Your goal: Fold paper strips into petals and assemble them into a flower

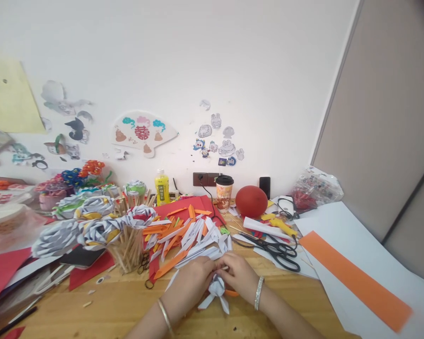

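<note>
A small white folded-paper flower [217, 288] hangs below my hands, low over the wooden table, with its pointed strips spread downward. My left hand [194, 278] is closed at its upper left, fingers pinched near the top. From the other side my right hand [237, 274] meets it, also closed, thumb and fingers pressed together. A short pale stick end [225, 268] shows between the fingertips. Most of what the fingers grip is hidden. An orange paper strip [231, 293] lies just beneath my right hand. Folded white and orange paper strips [194, 235] are heaped just beyond.
Black scissors [281, 252] and a yellow glue gun [282, 227] lie right. Behind stand a paper cup [224, 195], a red balloon [251, 201] and a yellow bottle [161, 187]. Finished paper roses [102, 230] on sticks crowd the left. White sheets [339, 278] carry an orange strip [356, 282].
</note>
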Demonstrator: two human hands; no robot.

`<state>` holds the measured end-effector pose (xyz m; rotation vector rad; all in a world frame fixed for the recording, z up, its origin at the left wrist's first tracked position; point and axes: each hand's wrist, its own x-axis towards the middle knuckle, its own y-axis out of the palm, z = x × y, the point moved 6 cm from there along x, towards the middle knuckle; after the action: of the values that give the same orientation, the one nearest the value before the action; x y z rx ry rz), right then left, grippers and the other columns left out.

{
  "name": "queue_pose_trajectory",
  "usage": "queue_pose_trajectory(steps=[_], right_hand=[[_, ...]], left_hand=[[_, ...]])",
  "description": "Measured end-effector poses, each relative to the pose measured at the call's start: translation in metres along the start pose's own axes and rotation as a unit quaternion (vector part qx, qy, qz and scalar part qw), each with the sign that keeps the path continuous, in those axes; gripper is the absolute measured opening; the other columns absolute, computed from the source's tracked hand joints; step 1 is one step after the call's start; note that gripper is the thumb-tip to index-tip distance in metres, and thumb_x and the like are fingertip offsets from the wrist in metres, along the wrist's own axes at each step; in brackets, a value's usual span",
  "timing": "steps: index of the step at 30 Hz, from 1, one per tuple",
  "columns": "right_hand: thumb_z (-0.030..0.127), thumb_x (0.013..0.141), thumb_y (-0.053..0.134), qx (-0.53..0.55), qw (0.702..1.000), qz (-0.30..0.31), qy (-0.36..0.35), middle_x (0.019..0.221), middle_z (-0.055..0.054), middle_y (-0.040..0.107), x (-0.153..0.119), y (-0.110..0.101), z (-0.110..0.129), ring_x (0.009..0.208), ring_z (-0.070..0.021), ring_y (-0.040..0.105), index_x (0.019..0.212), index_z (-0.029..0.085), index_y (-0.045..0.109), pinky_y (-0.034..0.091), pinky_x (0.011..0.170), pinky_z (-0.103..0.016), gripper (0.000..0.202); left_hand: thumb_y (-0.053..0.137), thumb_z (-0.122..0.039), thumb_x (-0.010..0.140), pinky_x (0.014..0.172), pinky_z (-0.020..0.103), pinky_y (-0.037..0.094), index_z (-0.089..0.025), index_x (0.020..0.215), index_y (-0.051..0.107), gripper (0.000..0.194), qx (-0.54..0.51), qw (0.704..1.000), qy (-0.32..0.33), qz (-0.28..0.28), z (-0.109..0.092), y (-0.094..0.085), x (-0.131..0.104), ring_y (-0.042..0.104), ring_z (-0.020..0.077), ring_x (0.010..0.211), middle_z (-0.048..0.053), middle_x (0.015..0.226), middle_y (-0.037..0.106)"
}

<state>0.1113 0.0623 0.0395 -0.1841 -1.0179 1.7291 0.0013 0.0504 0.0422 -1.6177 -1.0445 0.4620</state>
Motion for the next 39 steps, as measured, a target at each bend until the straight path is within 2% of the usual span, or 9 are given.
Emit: queue_pose_trajectory(steps=[5,11,16,22,27,29,31,35,39], right_hand=[[0.006,0.075,0.058,-0.027,0.999,-0.005,-0.038,0.077,-0.002,0.06,-0.001,-0.002,0.005,0.081,-0.0166,0.055,0.075,0.017,0.061,0.042,0.071,-0.025,0.012],[0.014,0.077,0.063,-0.061,0.998,-0.01,-0.021,0.076,-0.001,0.062,0.001,-0.014,-0.001,0.077,-0.016,0.055,0.073,0.018,0.063,0.041,0.068,-0.025,0.005],[0.011,0.077,0.061,-0.084,0.995,-0.042,0.018,0.073,-0.002,0.062,0.001,-0.019,-0.007,0.073,-0.0155,0.055,0.071,0.017,0.062,0.04,0.066,-0.024,0.009],[0.013,0.079,0.058,-0.104,0.993,-0.056,0.022,0.072,-0.001,0.062,0.002,-0.017,-0.007,0.073,-0.0162,0.055,0.071,0.018,0.062,0.039,0.065,-0.025,0.01],[0.012,0.08,0.055,-0.165,0.976,-0.115,0.081,0.081,-0.006,0.063,0.001,-0.043,-0.026,0.086,-0.0221,0.053,0.077,0.017,0.064,0.04,0.076,-0.031,0.011],[0.011,0.078,0.057,-0.163,0.976,-0.118,0.083,0.088,-0.008,0.063,0.0,-0.047,-0.033,0.091,-0.0236,0.051,0.081,0.017,0.066,0.039,0.08,-0.033,0.01],[0.012,0.077,0.06,-0.122,0.986,-0.094,0.067,0.089,-0.007,0.064,0.001,-0.043,-0.034,0.092,-0.0224,0.052,0.081,0.017,0.067,0.039,0.082,-0.032,0.01],[0.015,0.077,0.061,-0.014,0.999,-0.023,0.023,0.079,-0.002,0.065,0.002,-0.019,-0.024,0.081,-0.0165,0.056,0.076,0.019,0.068,0.04,0.076,-0.026,0.009],[0.016,0.075,0.064,0.016,1.0,-0.002,0.005,0.075,0.0,0.065,0.002,-0.005,-0.016,0.079,-0.0159,0.056,0.074,0.02,0.069,0.039,0.072,-0.024,0.007]], left_hand=[[0.044,-0.014,0.084,0.064,0.027,0.042,-0.019,0.094,0.061,0.021,0.078,0.996,0.04,-0.023,-0.003,0.0,-0.001,0.058,0.0193,0.073,0.005,0.079,0.063],[0.048,-0.011,0.084,0.057,0.026,0.037,-0.017,0.075,0.058,0.015,0.169,0.979,0.082,-0.074,-0.007,-0.004,0.001,0.054,0.0175,0.067,0.004,0.072,0.059],[0.052,-0.013,0.083,0.058,0.026,0.036,-0.017,0.075,0.056,0.011,0.187,0.977,0.089,-0.053,-0.01,-0.005,0.0,0.053,0.0177,0.068,0.004,0.076,0.059],[0.049,-0.014,0.085,0.061,0.027,0.038,-0.018,0.092,0.057,0.012,0.14,0.985,0.069,-0.075,-0.011,-0.009,0.001,0.054,0.0191,0.073,0.005,0.084,0.059],[0.041,-0.017,0.089,0.061,0.024,0.039,-0.019,0.082,0.06,0.021,0.066,0.995,0.056,-0.043,-0.01,-0.008,0.002,0.054,0.0167,0.073,0.004,0.082,0.058],[0.04,-0.019,0.09,0.064,0.023,0.04,-0.019,0.082,0.061,0.023,0.012,0.998,0.045,-0.038,-0.008,-0.007,0.003,0.055,0.0162,0.075,0.004,0.084,0.058],[0.041,-0.02,0.089,0.067,0.023,0.041,-0.02,0.084,0.062,0.022,-0.04,0.998,0.03,-0.038,-0.004,-0.006,0.003,0.055,0.0163,0.078,0.004,0.086,0.06],[0.045,-0.021,0.086,0.07,0.025,0.042,-0.019,0.08,0.062,0.018,-0.091,0.995,-0.001,-0.041,0.004,-0.001,0.005,0.057,0.0175,0.079,0.003,0.083,0.063],[0.045,-0.02,0.084,0.07,0.026,0.042,-0.019,0.08,0.063,0.019,-0.102,0.994,-0.022,-0.038,0.007,0.002,0.007,0.058,0.0177,0.076,0.003,0.081,0.065]])
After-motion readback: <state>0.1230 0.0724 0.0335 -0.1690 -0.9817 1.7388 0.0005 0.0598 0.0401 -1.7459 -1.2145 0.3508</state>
